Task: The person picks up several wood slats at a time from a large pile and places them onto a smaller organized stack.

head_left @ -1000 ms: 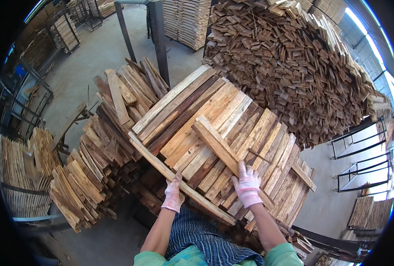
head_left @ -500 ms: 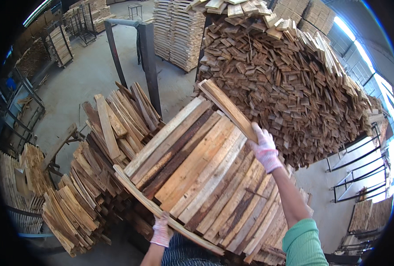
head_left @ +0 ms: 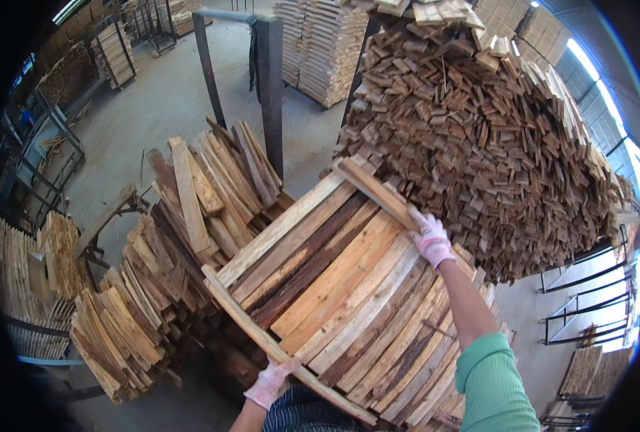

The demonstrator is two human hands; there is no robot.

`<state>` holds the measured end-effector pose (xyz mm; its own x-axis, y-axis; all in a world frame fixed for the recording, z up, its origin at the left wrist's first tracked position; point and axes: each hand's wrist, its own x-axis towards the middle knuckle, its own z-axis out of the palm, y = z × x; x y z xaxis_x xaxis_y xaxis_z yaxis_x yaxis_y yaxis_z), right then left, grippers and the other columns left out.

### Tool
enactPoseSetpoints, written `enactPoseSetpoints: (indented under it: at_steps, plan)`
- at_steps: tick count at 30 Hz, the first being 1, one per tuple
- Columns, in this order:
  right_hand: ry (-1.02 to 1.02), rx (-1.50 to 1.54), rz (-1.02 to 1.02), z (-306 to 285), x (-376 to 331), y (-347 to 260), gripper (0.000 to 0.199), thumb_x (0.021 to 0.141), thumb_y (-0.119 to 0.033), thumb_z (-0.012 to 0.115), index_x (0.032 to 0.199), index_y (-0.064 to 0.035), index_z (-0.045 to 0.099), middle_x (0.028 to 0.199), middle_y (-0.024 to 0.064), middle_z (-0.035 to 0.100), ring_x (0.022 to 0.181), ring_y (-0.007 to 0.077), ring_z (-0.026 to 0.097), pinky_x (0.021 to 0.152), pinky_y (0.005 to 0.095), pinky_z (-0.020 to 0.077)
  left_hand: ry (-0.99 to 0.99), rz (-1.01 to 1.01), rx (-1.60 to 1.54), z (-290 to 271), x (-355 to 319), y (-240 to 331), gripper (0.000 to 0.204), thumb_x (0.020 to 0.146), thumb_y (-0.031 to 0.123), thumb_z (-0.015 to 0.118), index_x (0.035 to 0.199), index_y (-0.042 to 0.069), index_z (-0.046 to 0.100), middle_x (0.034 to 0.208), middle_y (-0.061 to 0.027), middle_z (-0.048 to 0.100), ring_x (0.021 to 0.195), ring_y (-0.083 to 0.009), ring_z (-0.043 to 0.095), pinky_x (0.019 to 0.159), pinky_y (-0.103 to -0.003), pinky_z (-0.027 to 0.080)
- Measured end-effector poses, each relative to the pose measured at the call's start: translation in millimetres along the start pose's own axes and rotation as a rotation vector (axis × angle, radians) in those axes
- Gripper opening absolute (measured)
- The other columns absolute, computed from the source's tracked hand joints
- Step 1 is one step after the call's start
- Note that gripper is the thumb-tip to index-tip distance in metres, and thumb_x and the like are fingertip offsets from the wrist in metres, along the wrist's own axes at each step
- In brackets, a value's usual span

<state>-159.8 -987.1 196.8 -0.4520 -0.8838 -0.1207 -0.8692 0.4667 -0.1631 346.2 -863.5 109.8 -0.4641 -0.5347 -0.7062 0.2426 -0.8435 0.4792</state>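
Note:
A layer of long wooden boards [head_left: 363, 266], pale, tan and dark brown, lies side by side on a stack in front of me. My right hand [head_left: 431, 239], in a whitish-pink knit glove, grips the near end of a wooden plank [head_left: 375, 190]. That plank lies crosswise over the boards' far ends. Along their near ends runs a long narrow wooden strip [head_left: 251, 317], also crosswise. My left hand [head_left: 271, 381], gloved alike, is closed on this strip near its middle; part of its fingers is hidden.
Loose boards [head_left: 215, 194] lie bundled on the left, with more boards [head_left: 118, 331] nearer me. A dark metal post frame [head_left: 271, 101] stands beyond. At the right rises a large heap of short wood pieces [head_left: 478, 144]. Metal racks [head_left: 586, 309] stand at far right.
My right hand has brought the plank down from a raised, tilted position onto the boards' far ends. The left hand keeps to the near strip. The whole view has shifted slightly.

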Motion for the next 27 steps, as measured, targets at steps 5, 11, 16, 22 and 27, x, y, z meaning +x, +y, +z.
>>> enactPoseSetpoints:
  at_steps: [5,11,16,22,27]
  plan:
    - [-0.051,0.061,-0.069,7,6,22,0.076,0.088,-0.032,0.074,0.154,-0.0312,0.036,0.138,0.0201,0.051,0.125,0.0440,0.050,0.108,0.0479,0.0427,0.089,0.070,0.135,20,-17,22,0.070,0.089,0.015,0.077,0.146,0.007,0.037,0.114,-0.0063,0.060,0.104,-0.0195,0.060,0.089,-0.035,0.053]
    - [0.094,-0.096,-0.111,-25,-34,9,0.077,0.090,-0.042,0.069,0.156,-0.0253,0.032,0.139,0.0205,0.051,0.127,0.0408,0.050,0.105,0.0516,0.0419,0.081,0.082,0.176,-25,-21,43,0.065,0.091,0.026,0.075,0.144,0.026,0.037,0.117,-0.0062,0.058,0.107,-0.0233,0.061,0.089,-0.055,0.054]
    - [0.168,-0.032,-0.246,-17,-180,35,0.056,0.090,-0.029,0.067,0.142,-0.0174,0.051,0.120,0.0159,0.061,0.113,0.0383,0.057,0.097,0.0501,0.0460,0.116,-0.017,0.300,40,-8,69,0.070,0.091,0.035,0.075,0.147,0.025,0.034,0.135,-0.0082,0.051,0.118,-0.0339,0.058,0.089,-0.067,0.053]
    - [0.336,0.126,0.575,23,-387,137,0.056,0.094,-0.029,0.065,0.144,-0.0098,0.049,0.129,0.0240,0.057,0.119,0.0413,0.055,0.102,0.0479,0.0466,0.031,-0.049,0.282,20,-13,57,0.070,0.091,0.038,0.075,0.146,0.021,0.035,0.135,-0.0137,0.051,0.121,-0.0363,0.056,0.089,-0.065,0.053]
    - [0.288,0.710,0.715,92,-451,132,0.066,0.104,-0.041,0.051,0.158,-0.0115,0.028,0.157,0.0217,0.037,0.142,0.0383,0.040,0.116,0.0449,0.0365,0.121,-0.086,0.300,8,-74,-22,0.067,0.086,0.036,0.080,0.138,0.023,0.040,0.121,-0.0125,0.054,0.117,-0.0370,0.056,0.089,-0.071,0.051]
